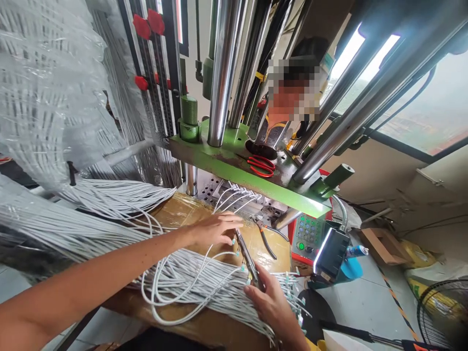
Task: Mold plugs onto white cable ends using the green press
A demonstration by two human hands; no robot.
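Note:
My right hand [272, 302] is closed around the lower end of a narrow dark metal bar [248, 258], which is held at a tilt above the table. Several white cables with small pale-green ends [237, 253] meet the bar along its left side. At the bar's upper end is my left hand [215, 229], with thumb and fingers bent together at the end of a white cable [207, 256]; the exact grip is partly hidden. Beneath both hands lies a thick bundle of white cables [204, 278]. Orange-and-black pliers [268, 241] rest just right of the bar.
A green press [252, 180] stands ahead, with red-handled scissors [261, 165] on its plate and white cables [237, 195] in its lower mould. Right of it are a control panel [309, 234] and a lamp [331, 253]. Cable bundles [117, 200] fill the left. Another person is behind the press.

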